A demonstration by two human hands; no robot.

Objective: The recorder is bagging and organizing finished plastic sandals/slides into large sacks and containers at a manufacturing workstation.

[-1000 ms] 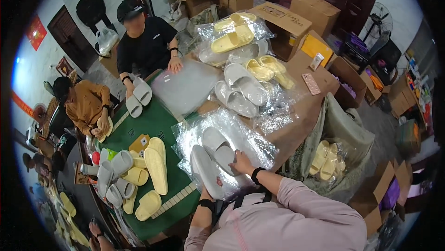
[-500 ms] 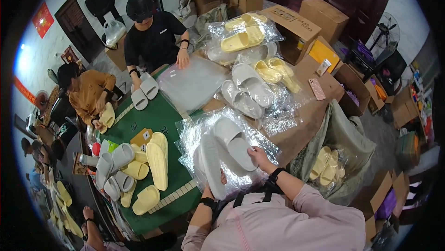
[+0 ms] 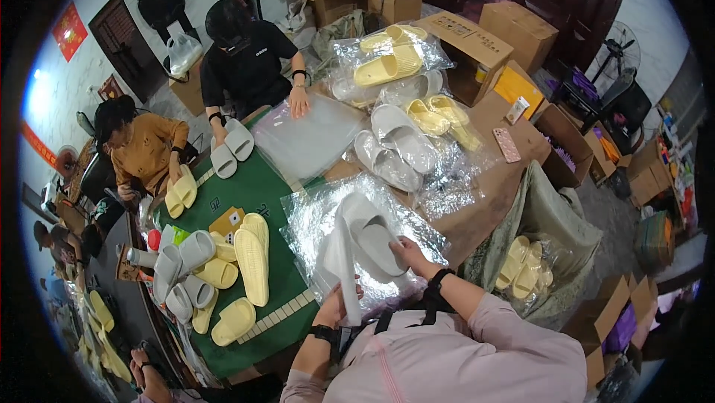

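A pair of light grey slide slippers is in my hands over a pile of clear plastic bags (image 3: 307,218) at the table's near edge. My left hand (image 3: 337,305) grips one grey slipper (image 3: 344,254) low down, and that slipper stands on edge, sole toward the left. Closed round the side of the other grey slipper (image 3: 366,218), my right hand (image 3: 411,254) has its thumb by the foot opening. My left fingers are partly hidden behind the slipper.
Loose yellow slippers (image 3: 253,261) and grey slippers (image 3: 197,250) lie on the green mat (image 3: 279,328). Bagged slippers (image 3: 402,138) are heaped ahead, near a phone (image 3: 507,144). Across the table, one person touches grey slippers (image 3: 238,138), another yellow slippers (image 3: 181,194).
The slipper in my left hand has turned more edge-on and closer to the other one. The person at the left has set the yellow slippers down on the mat.
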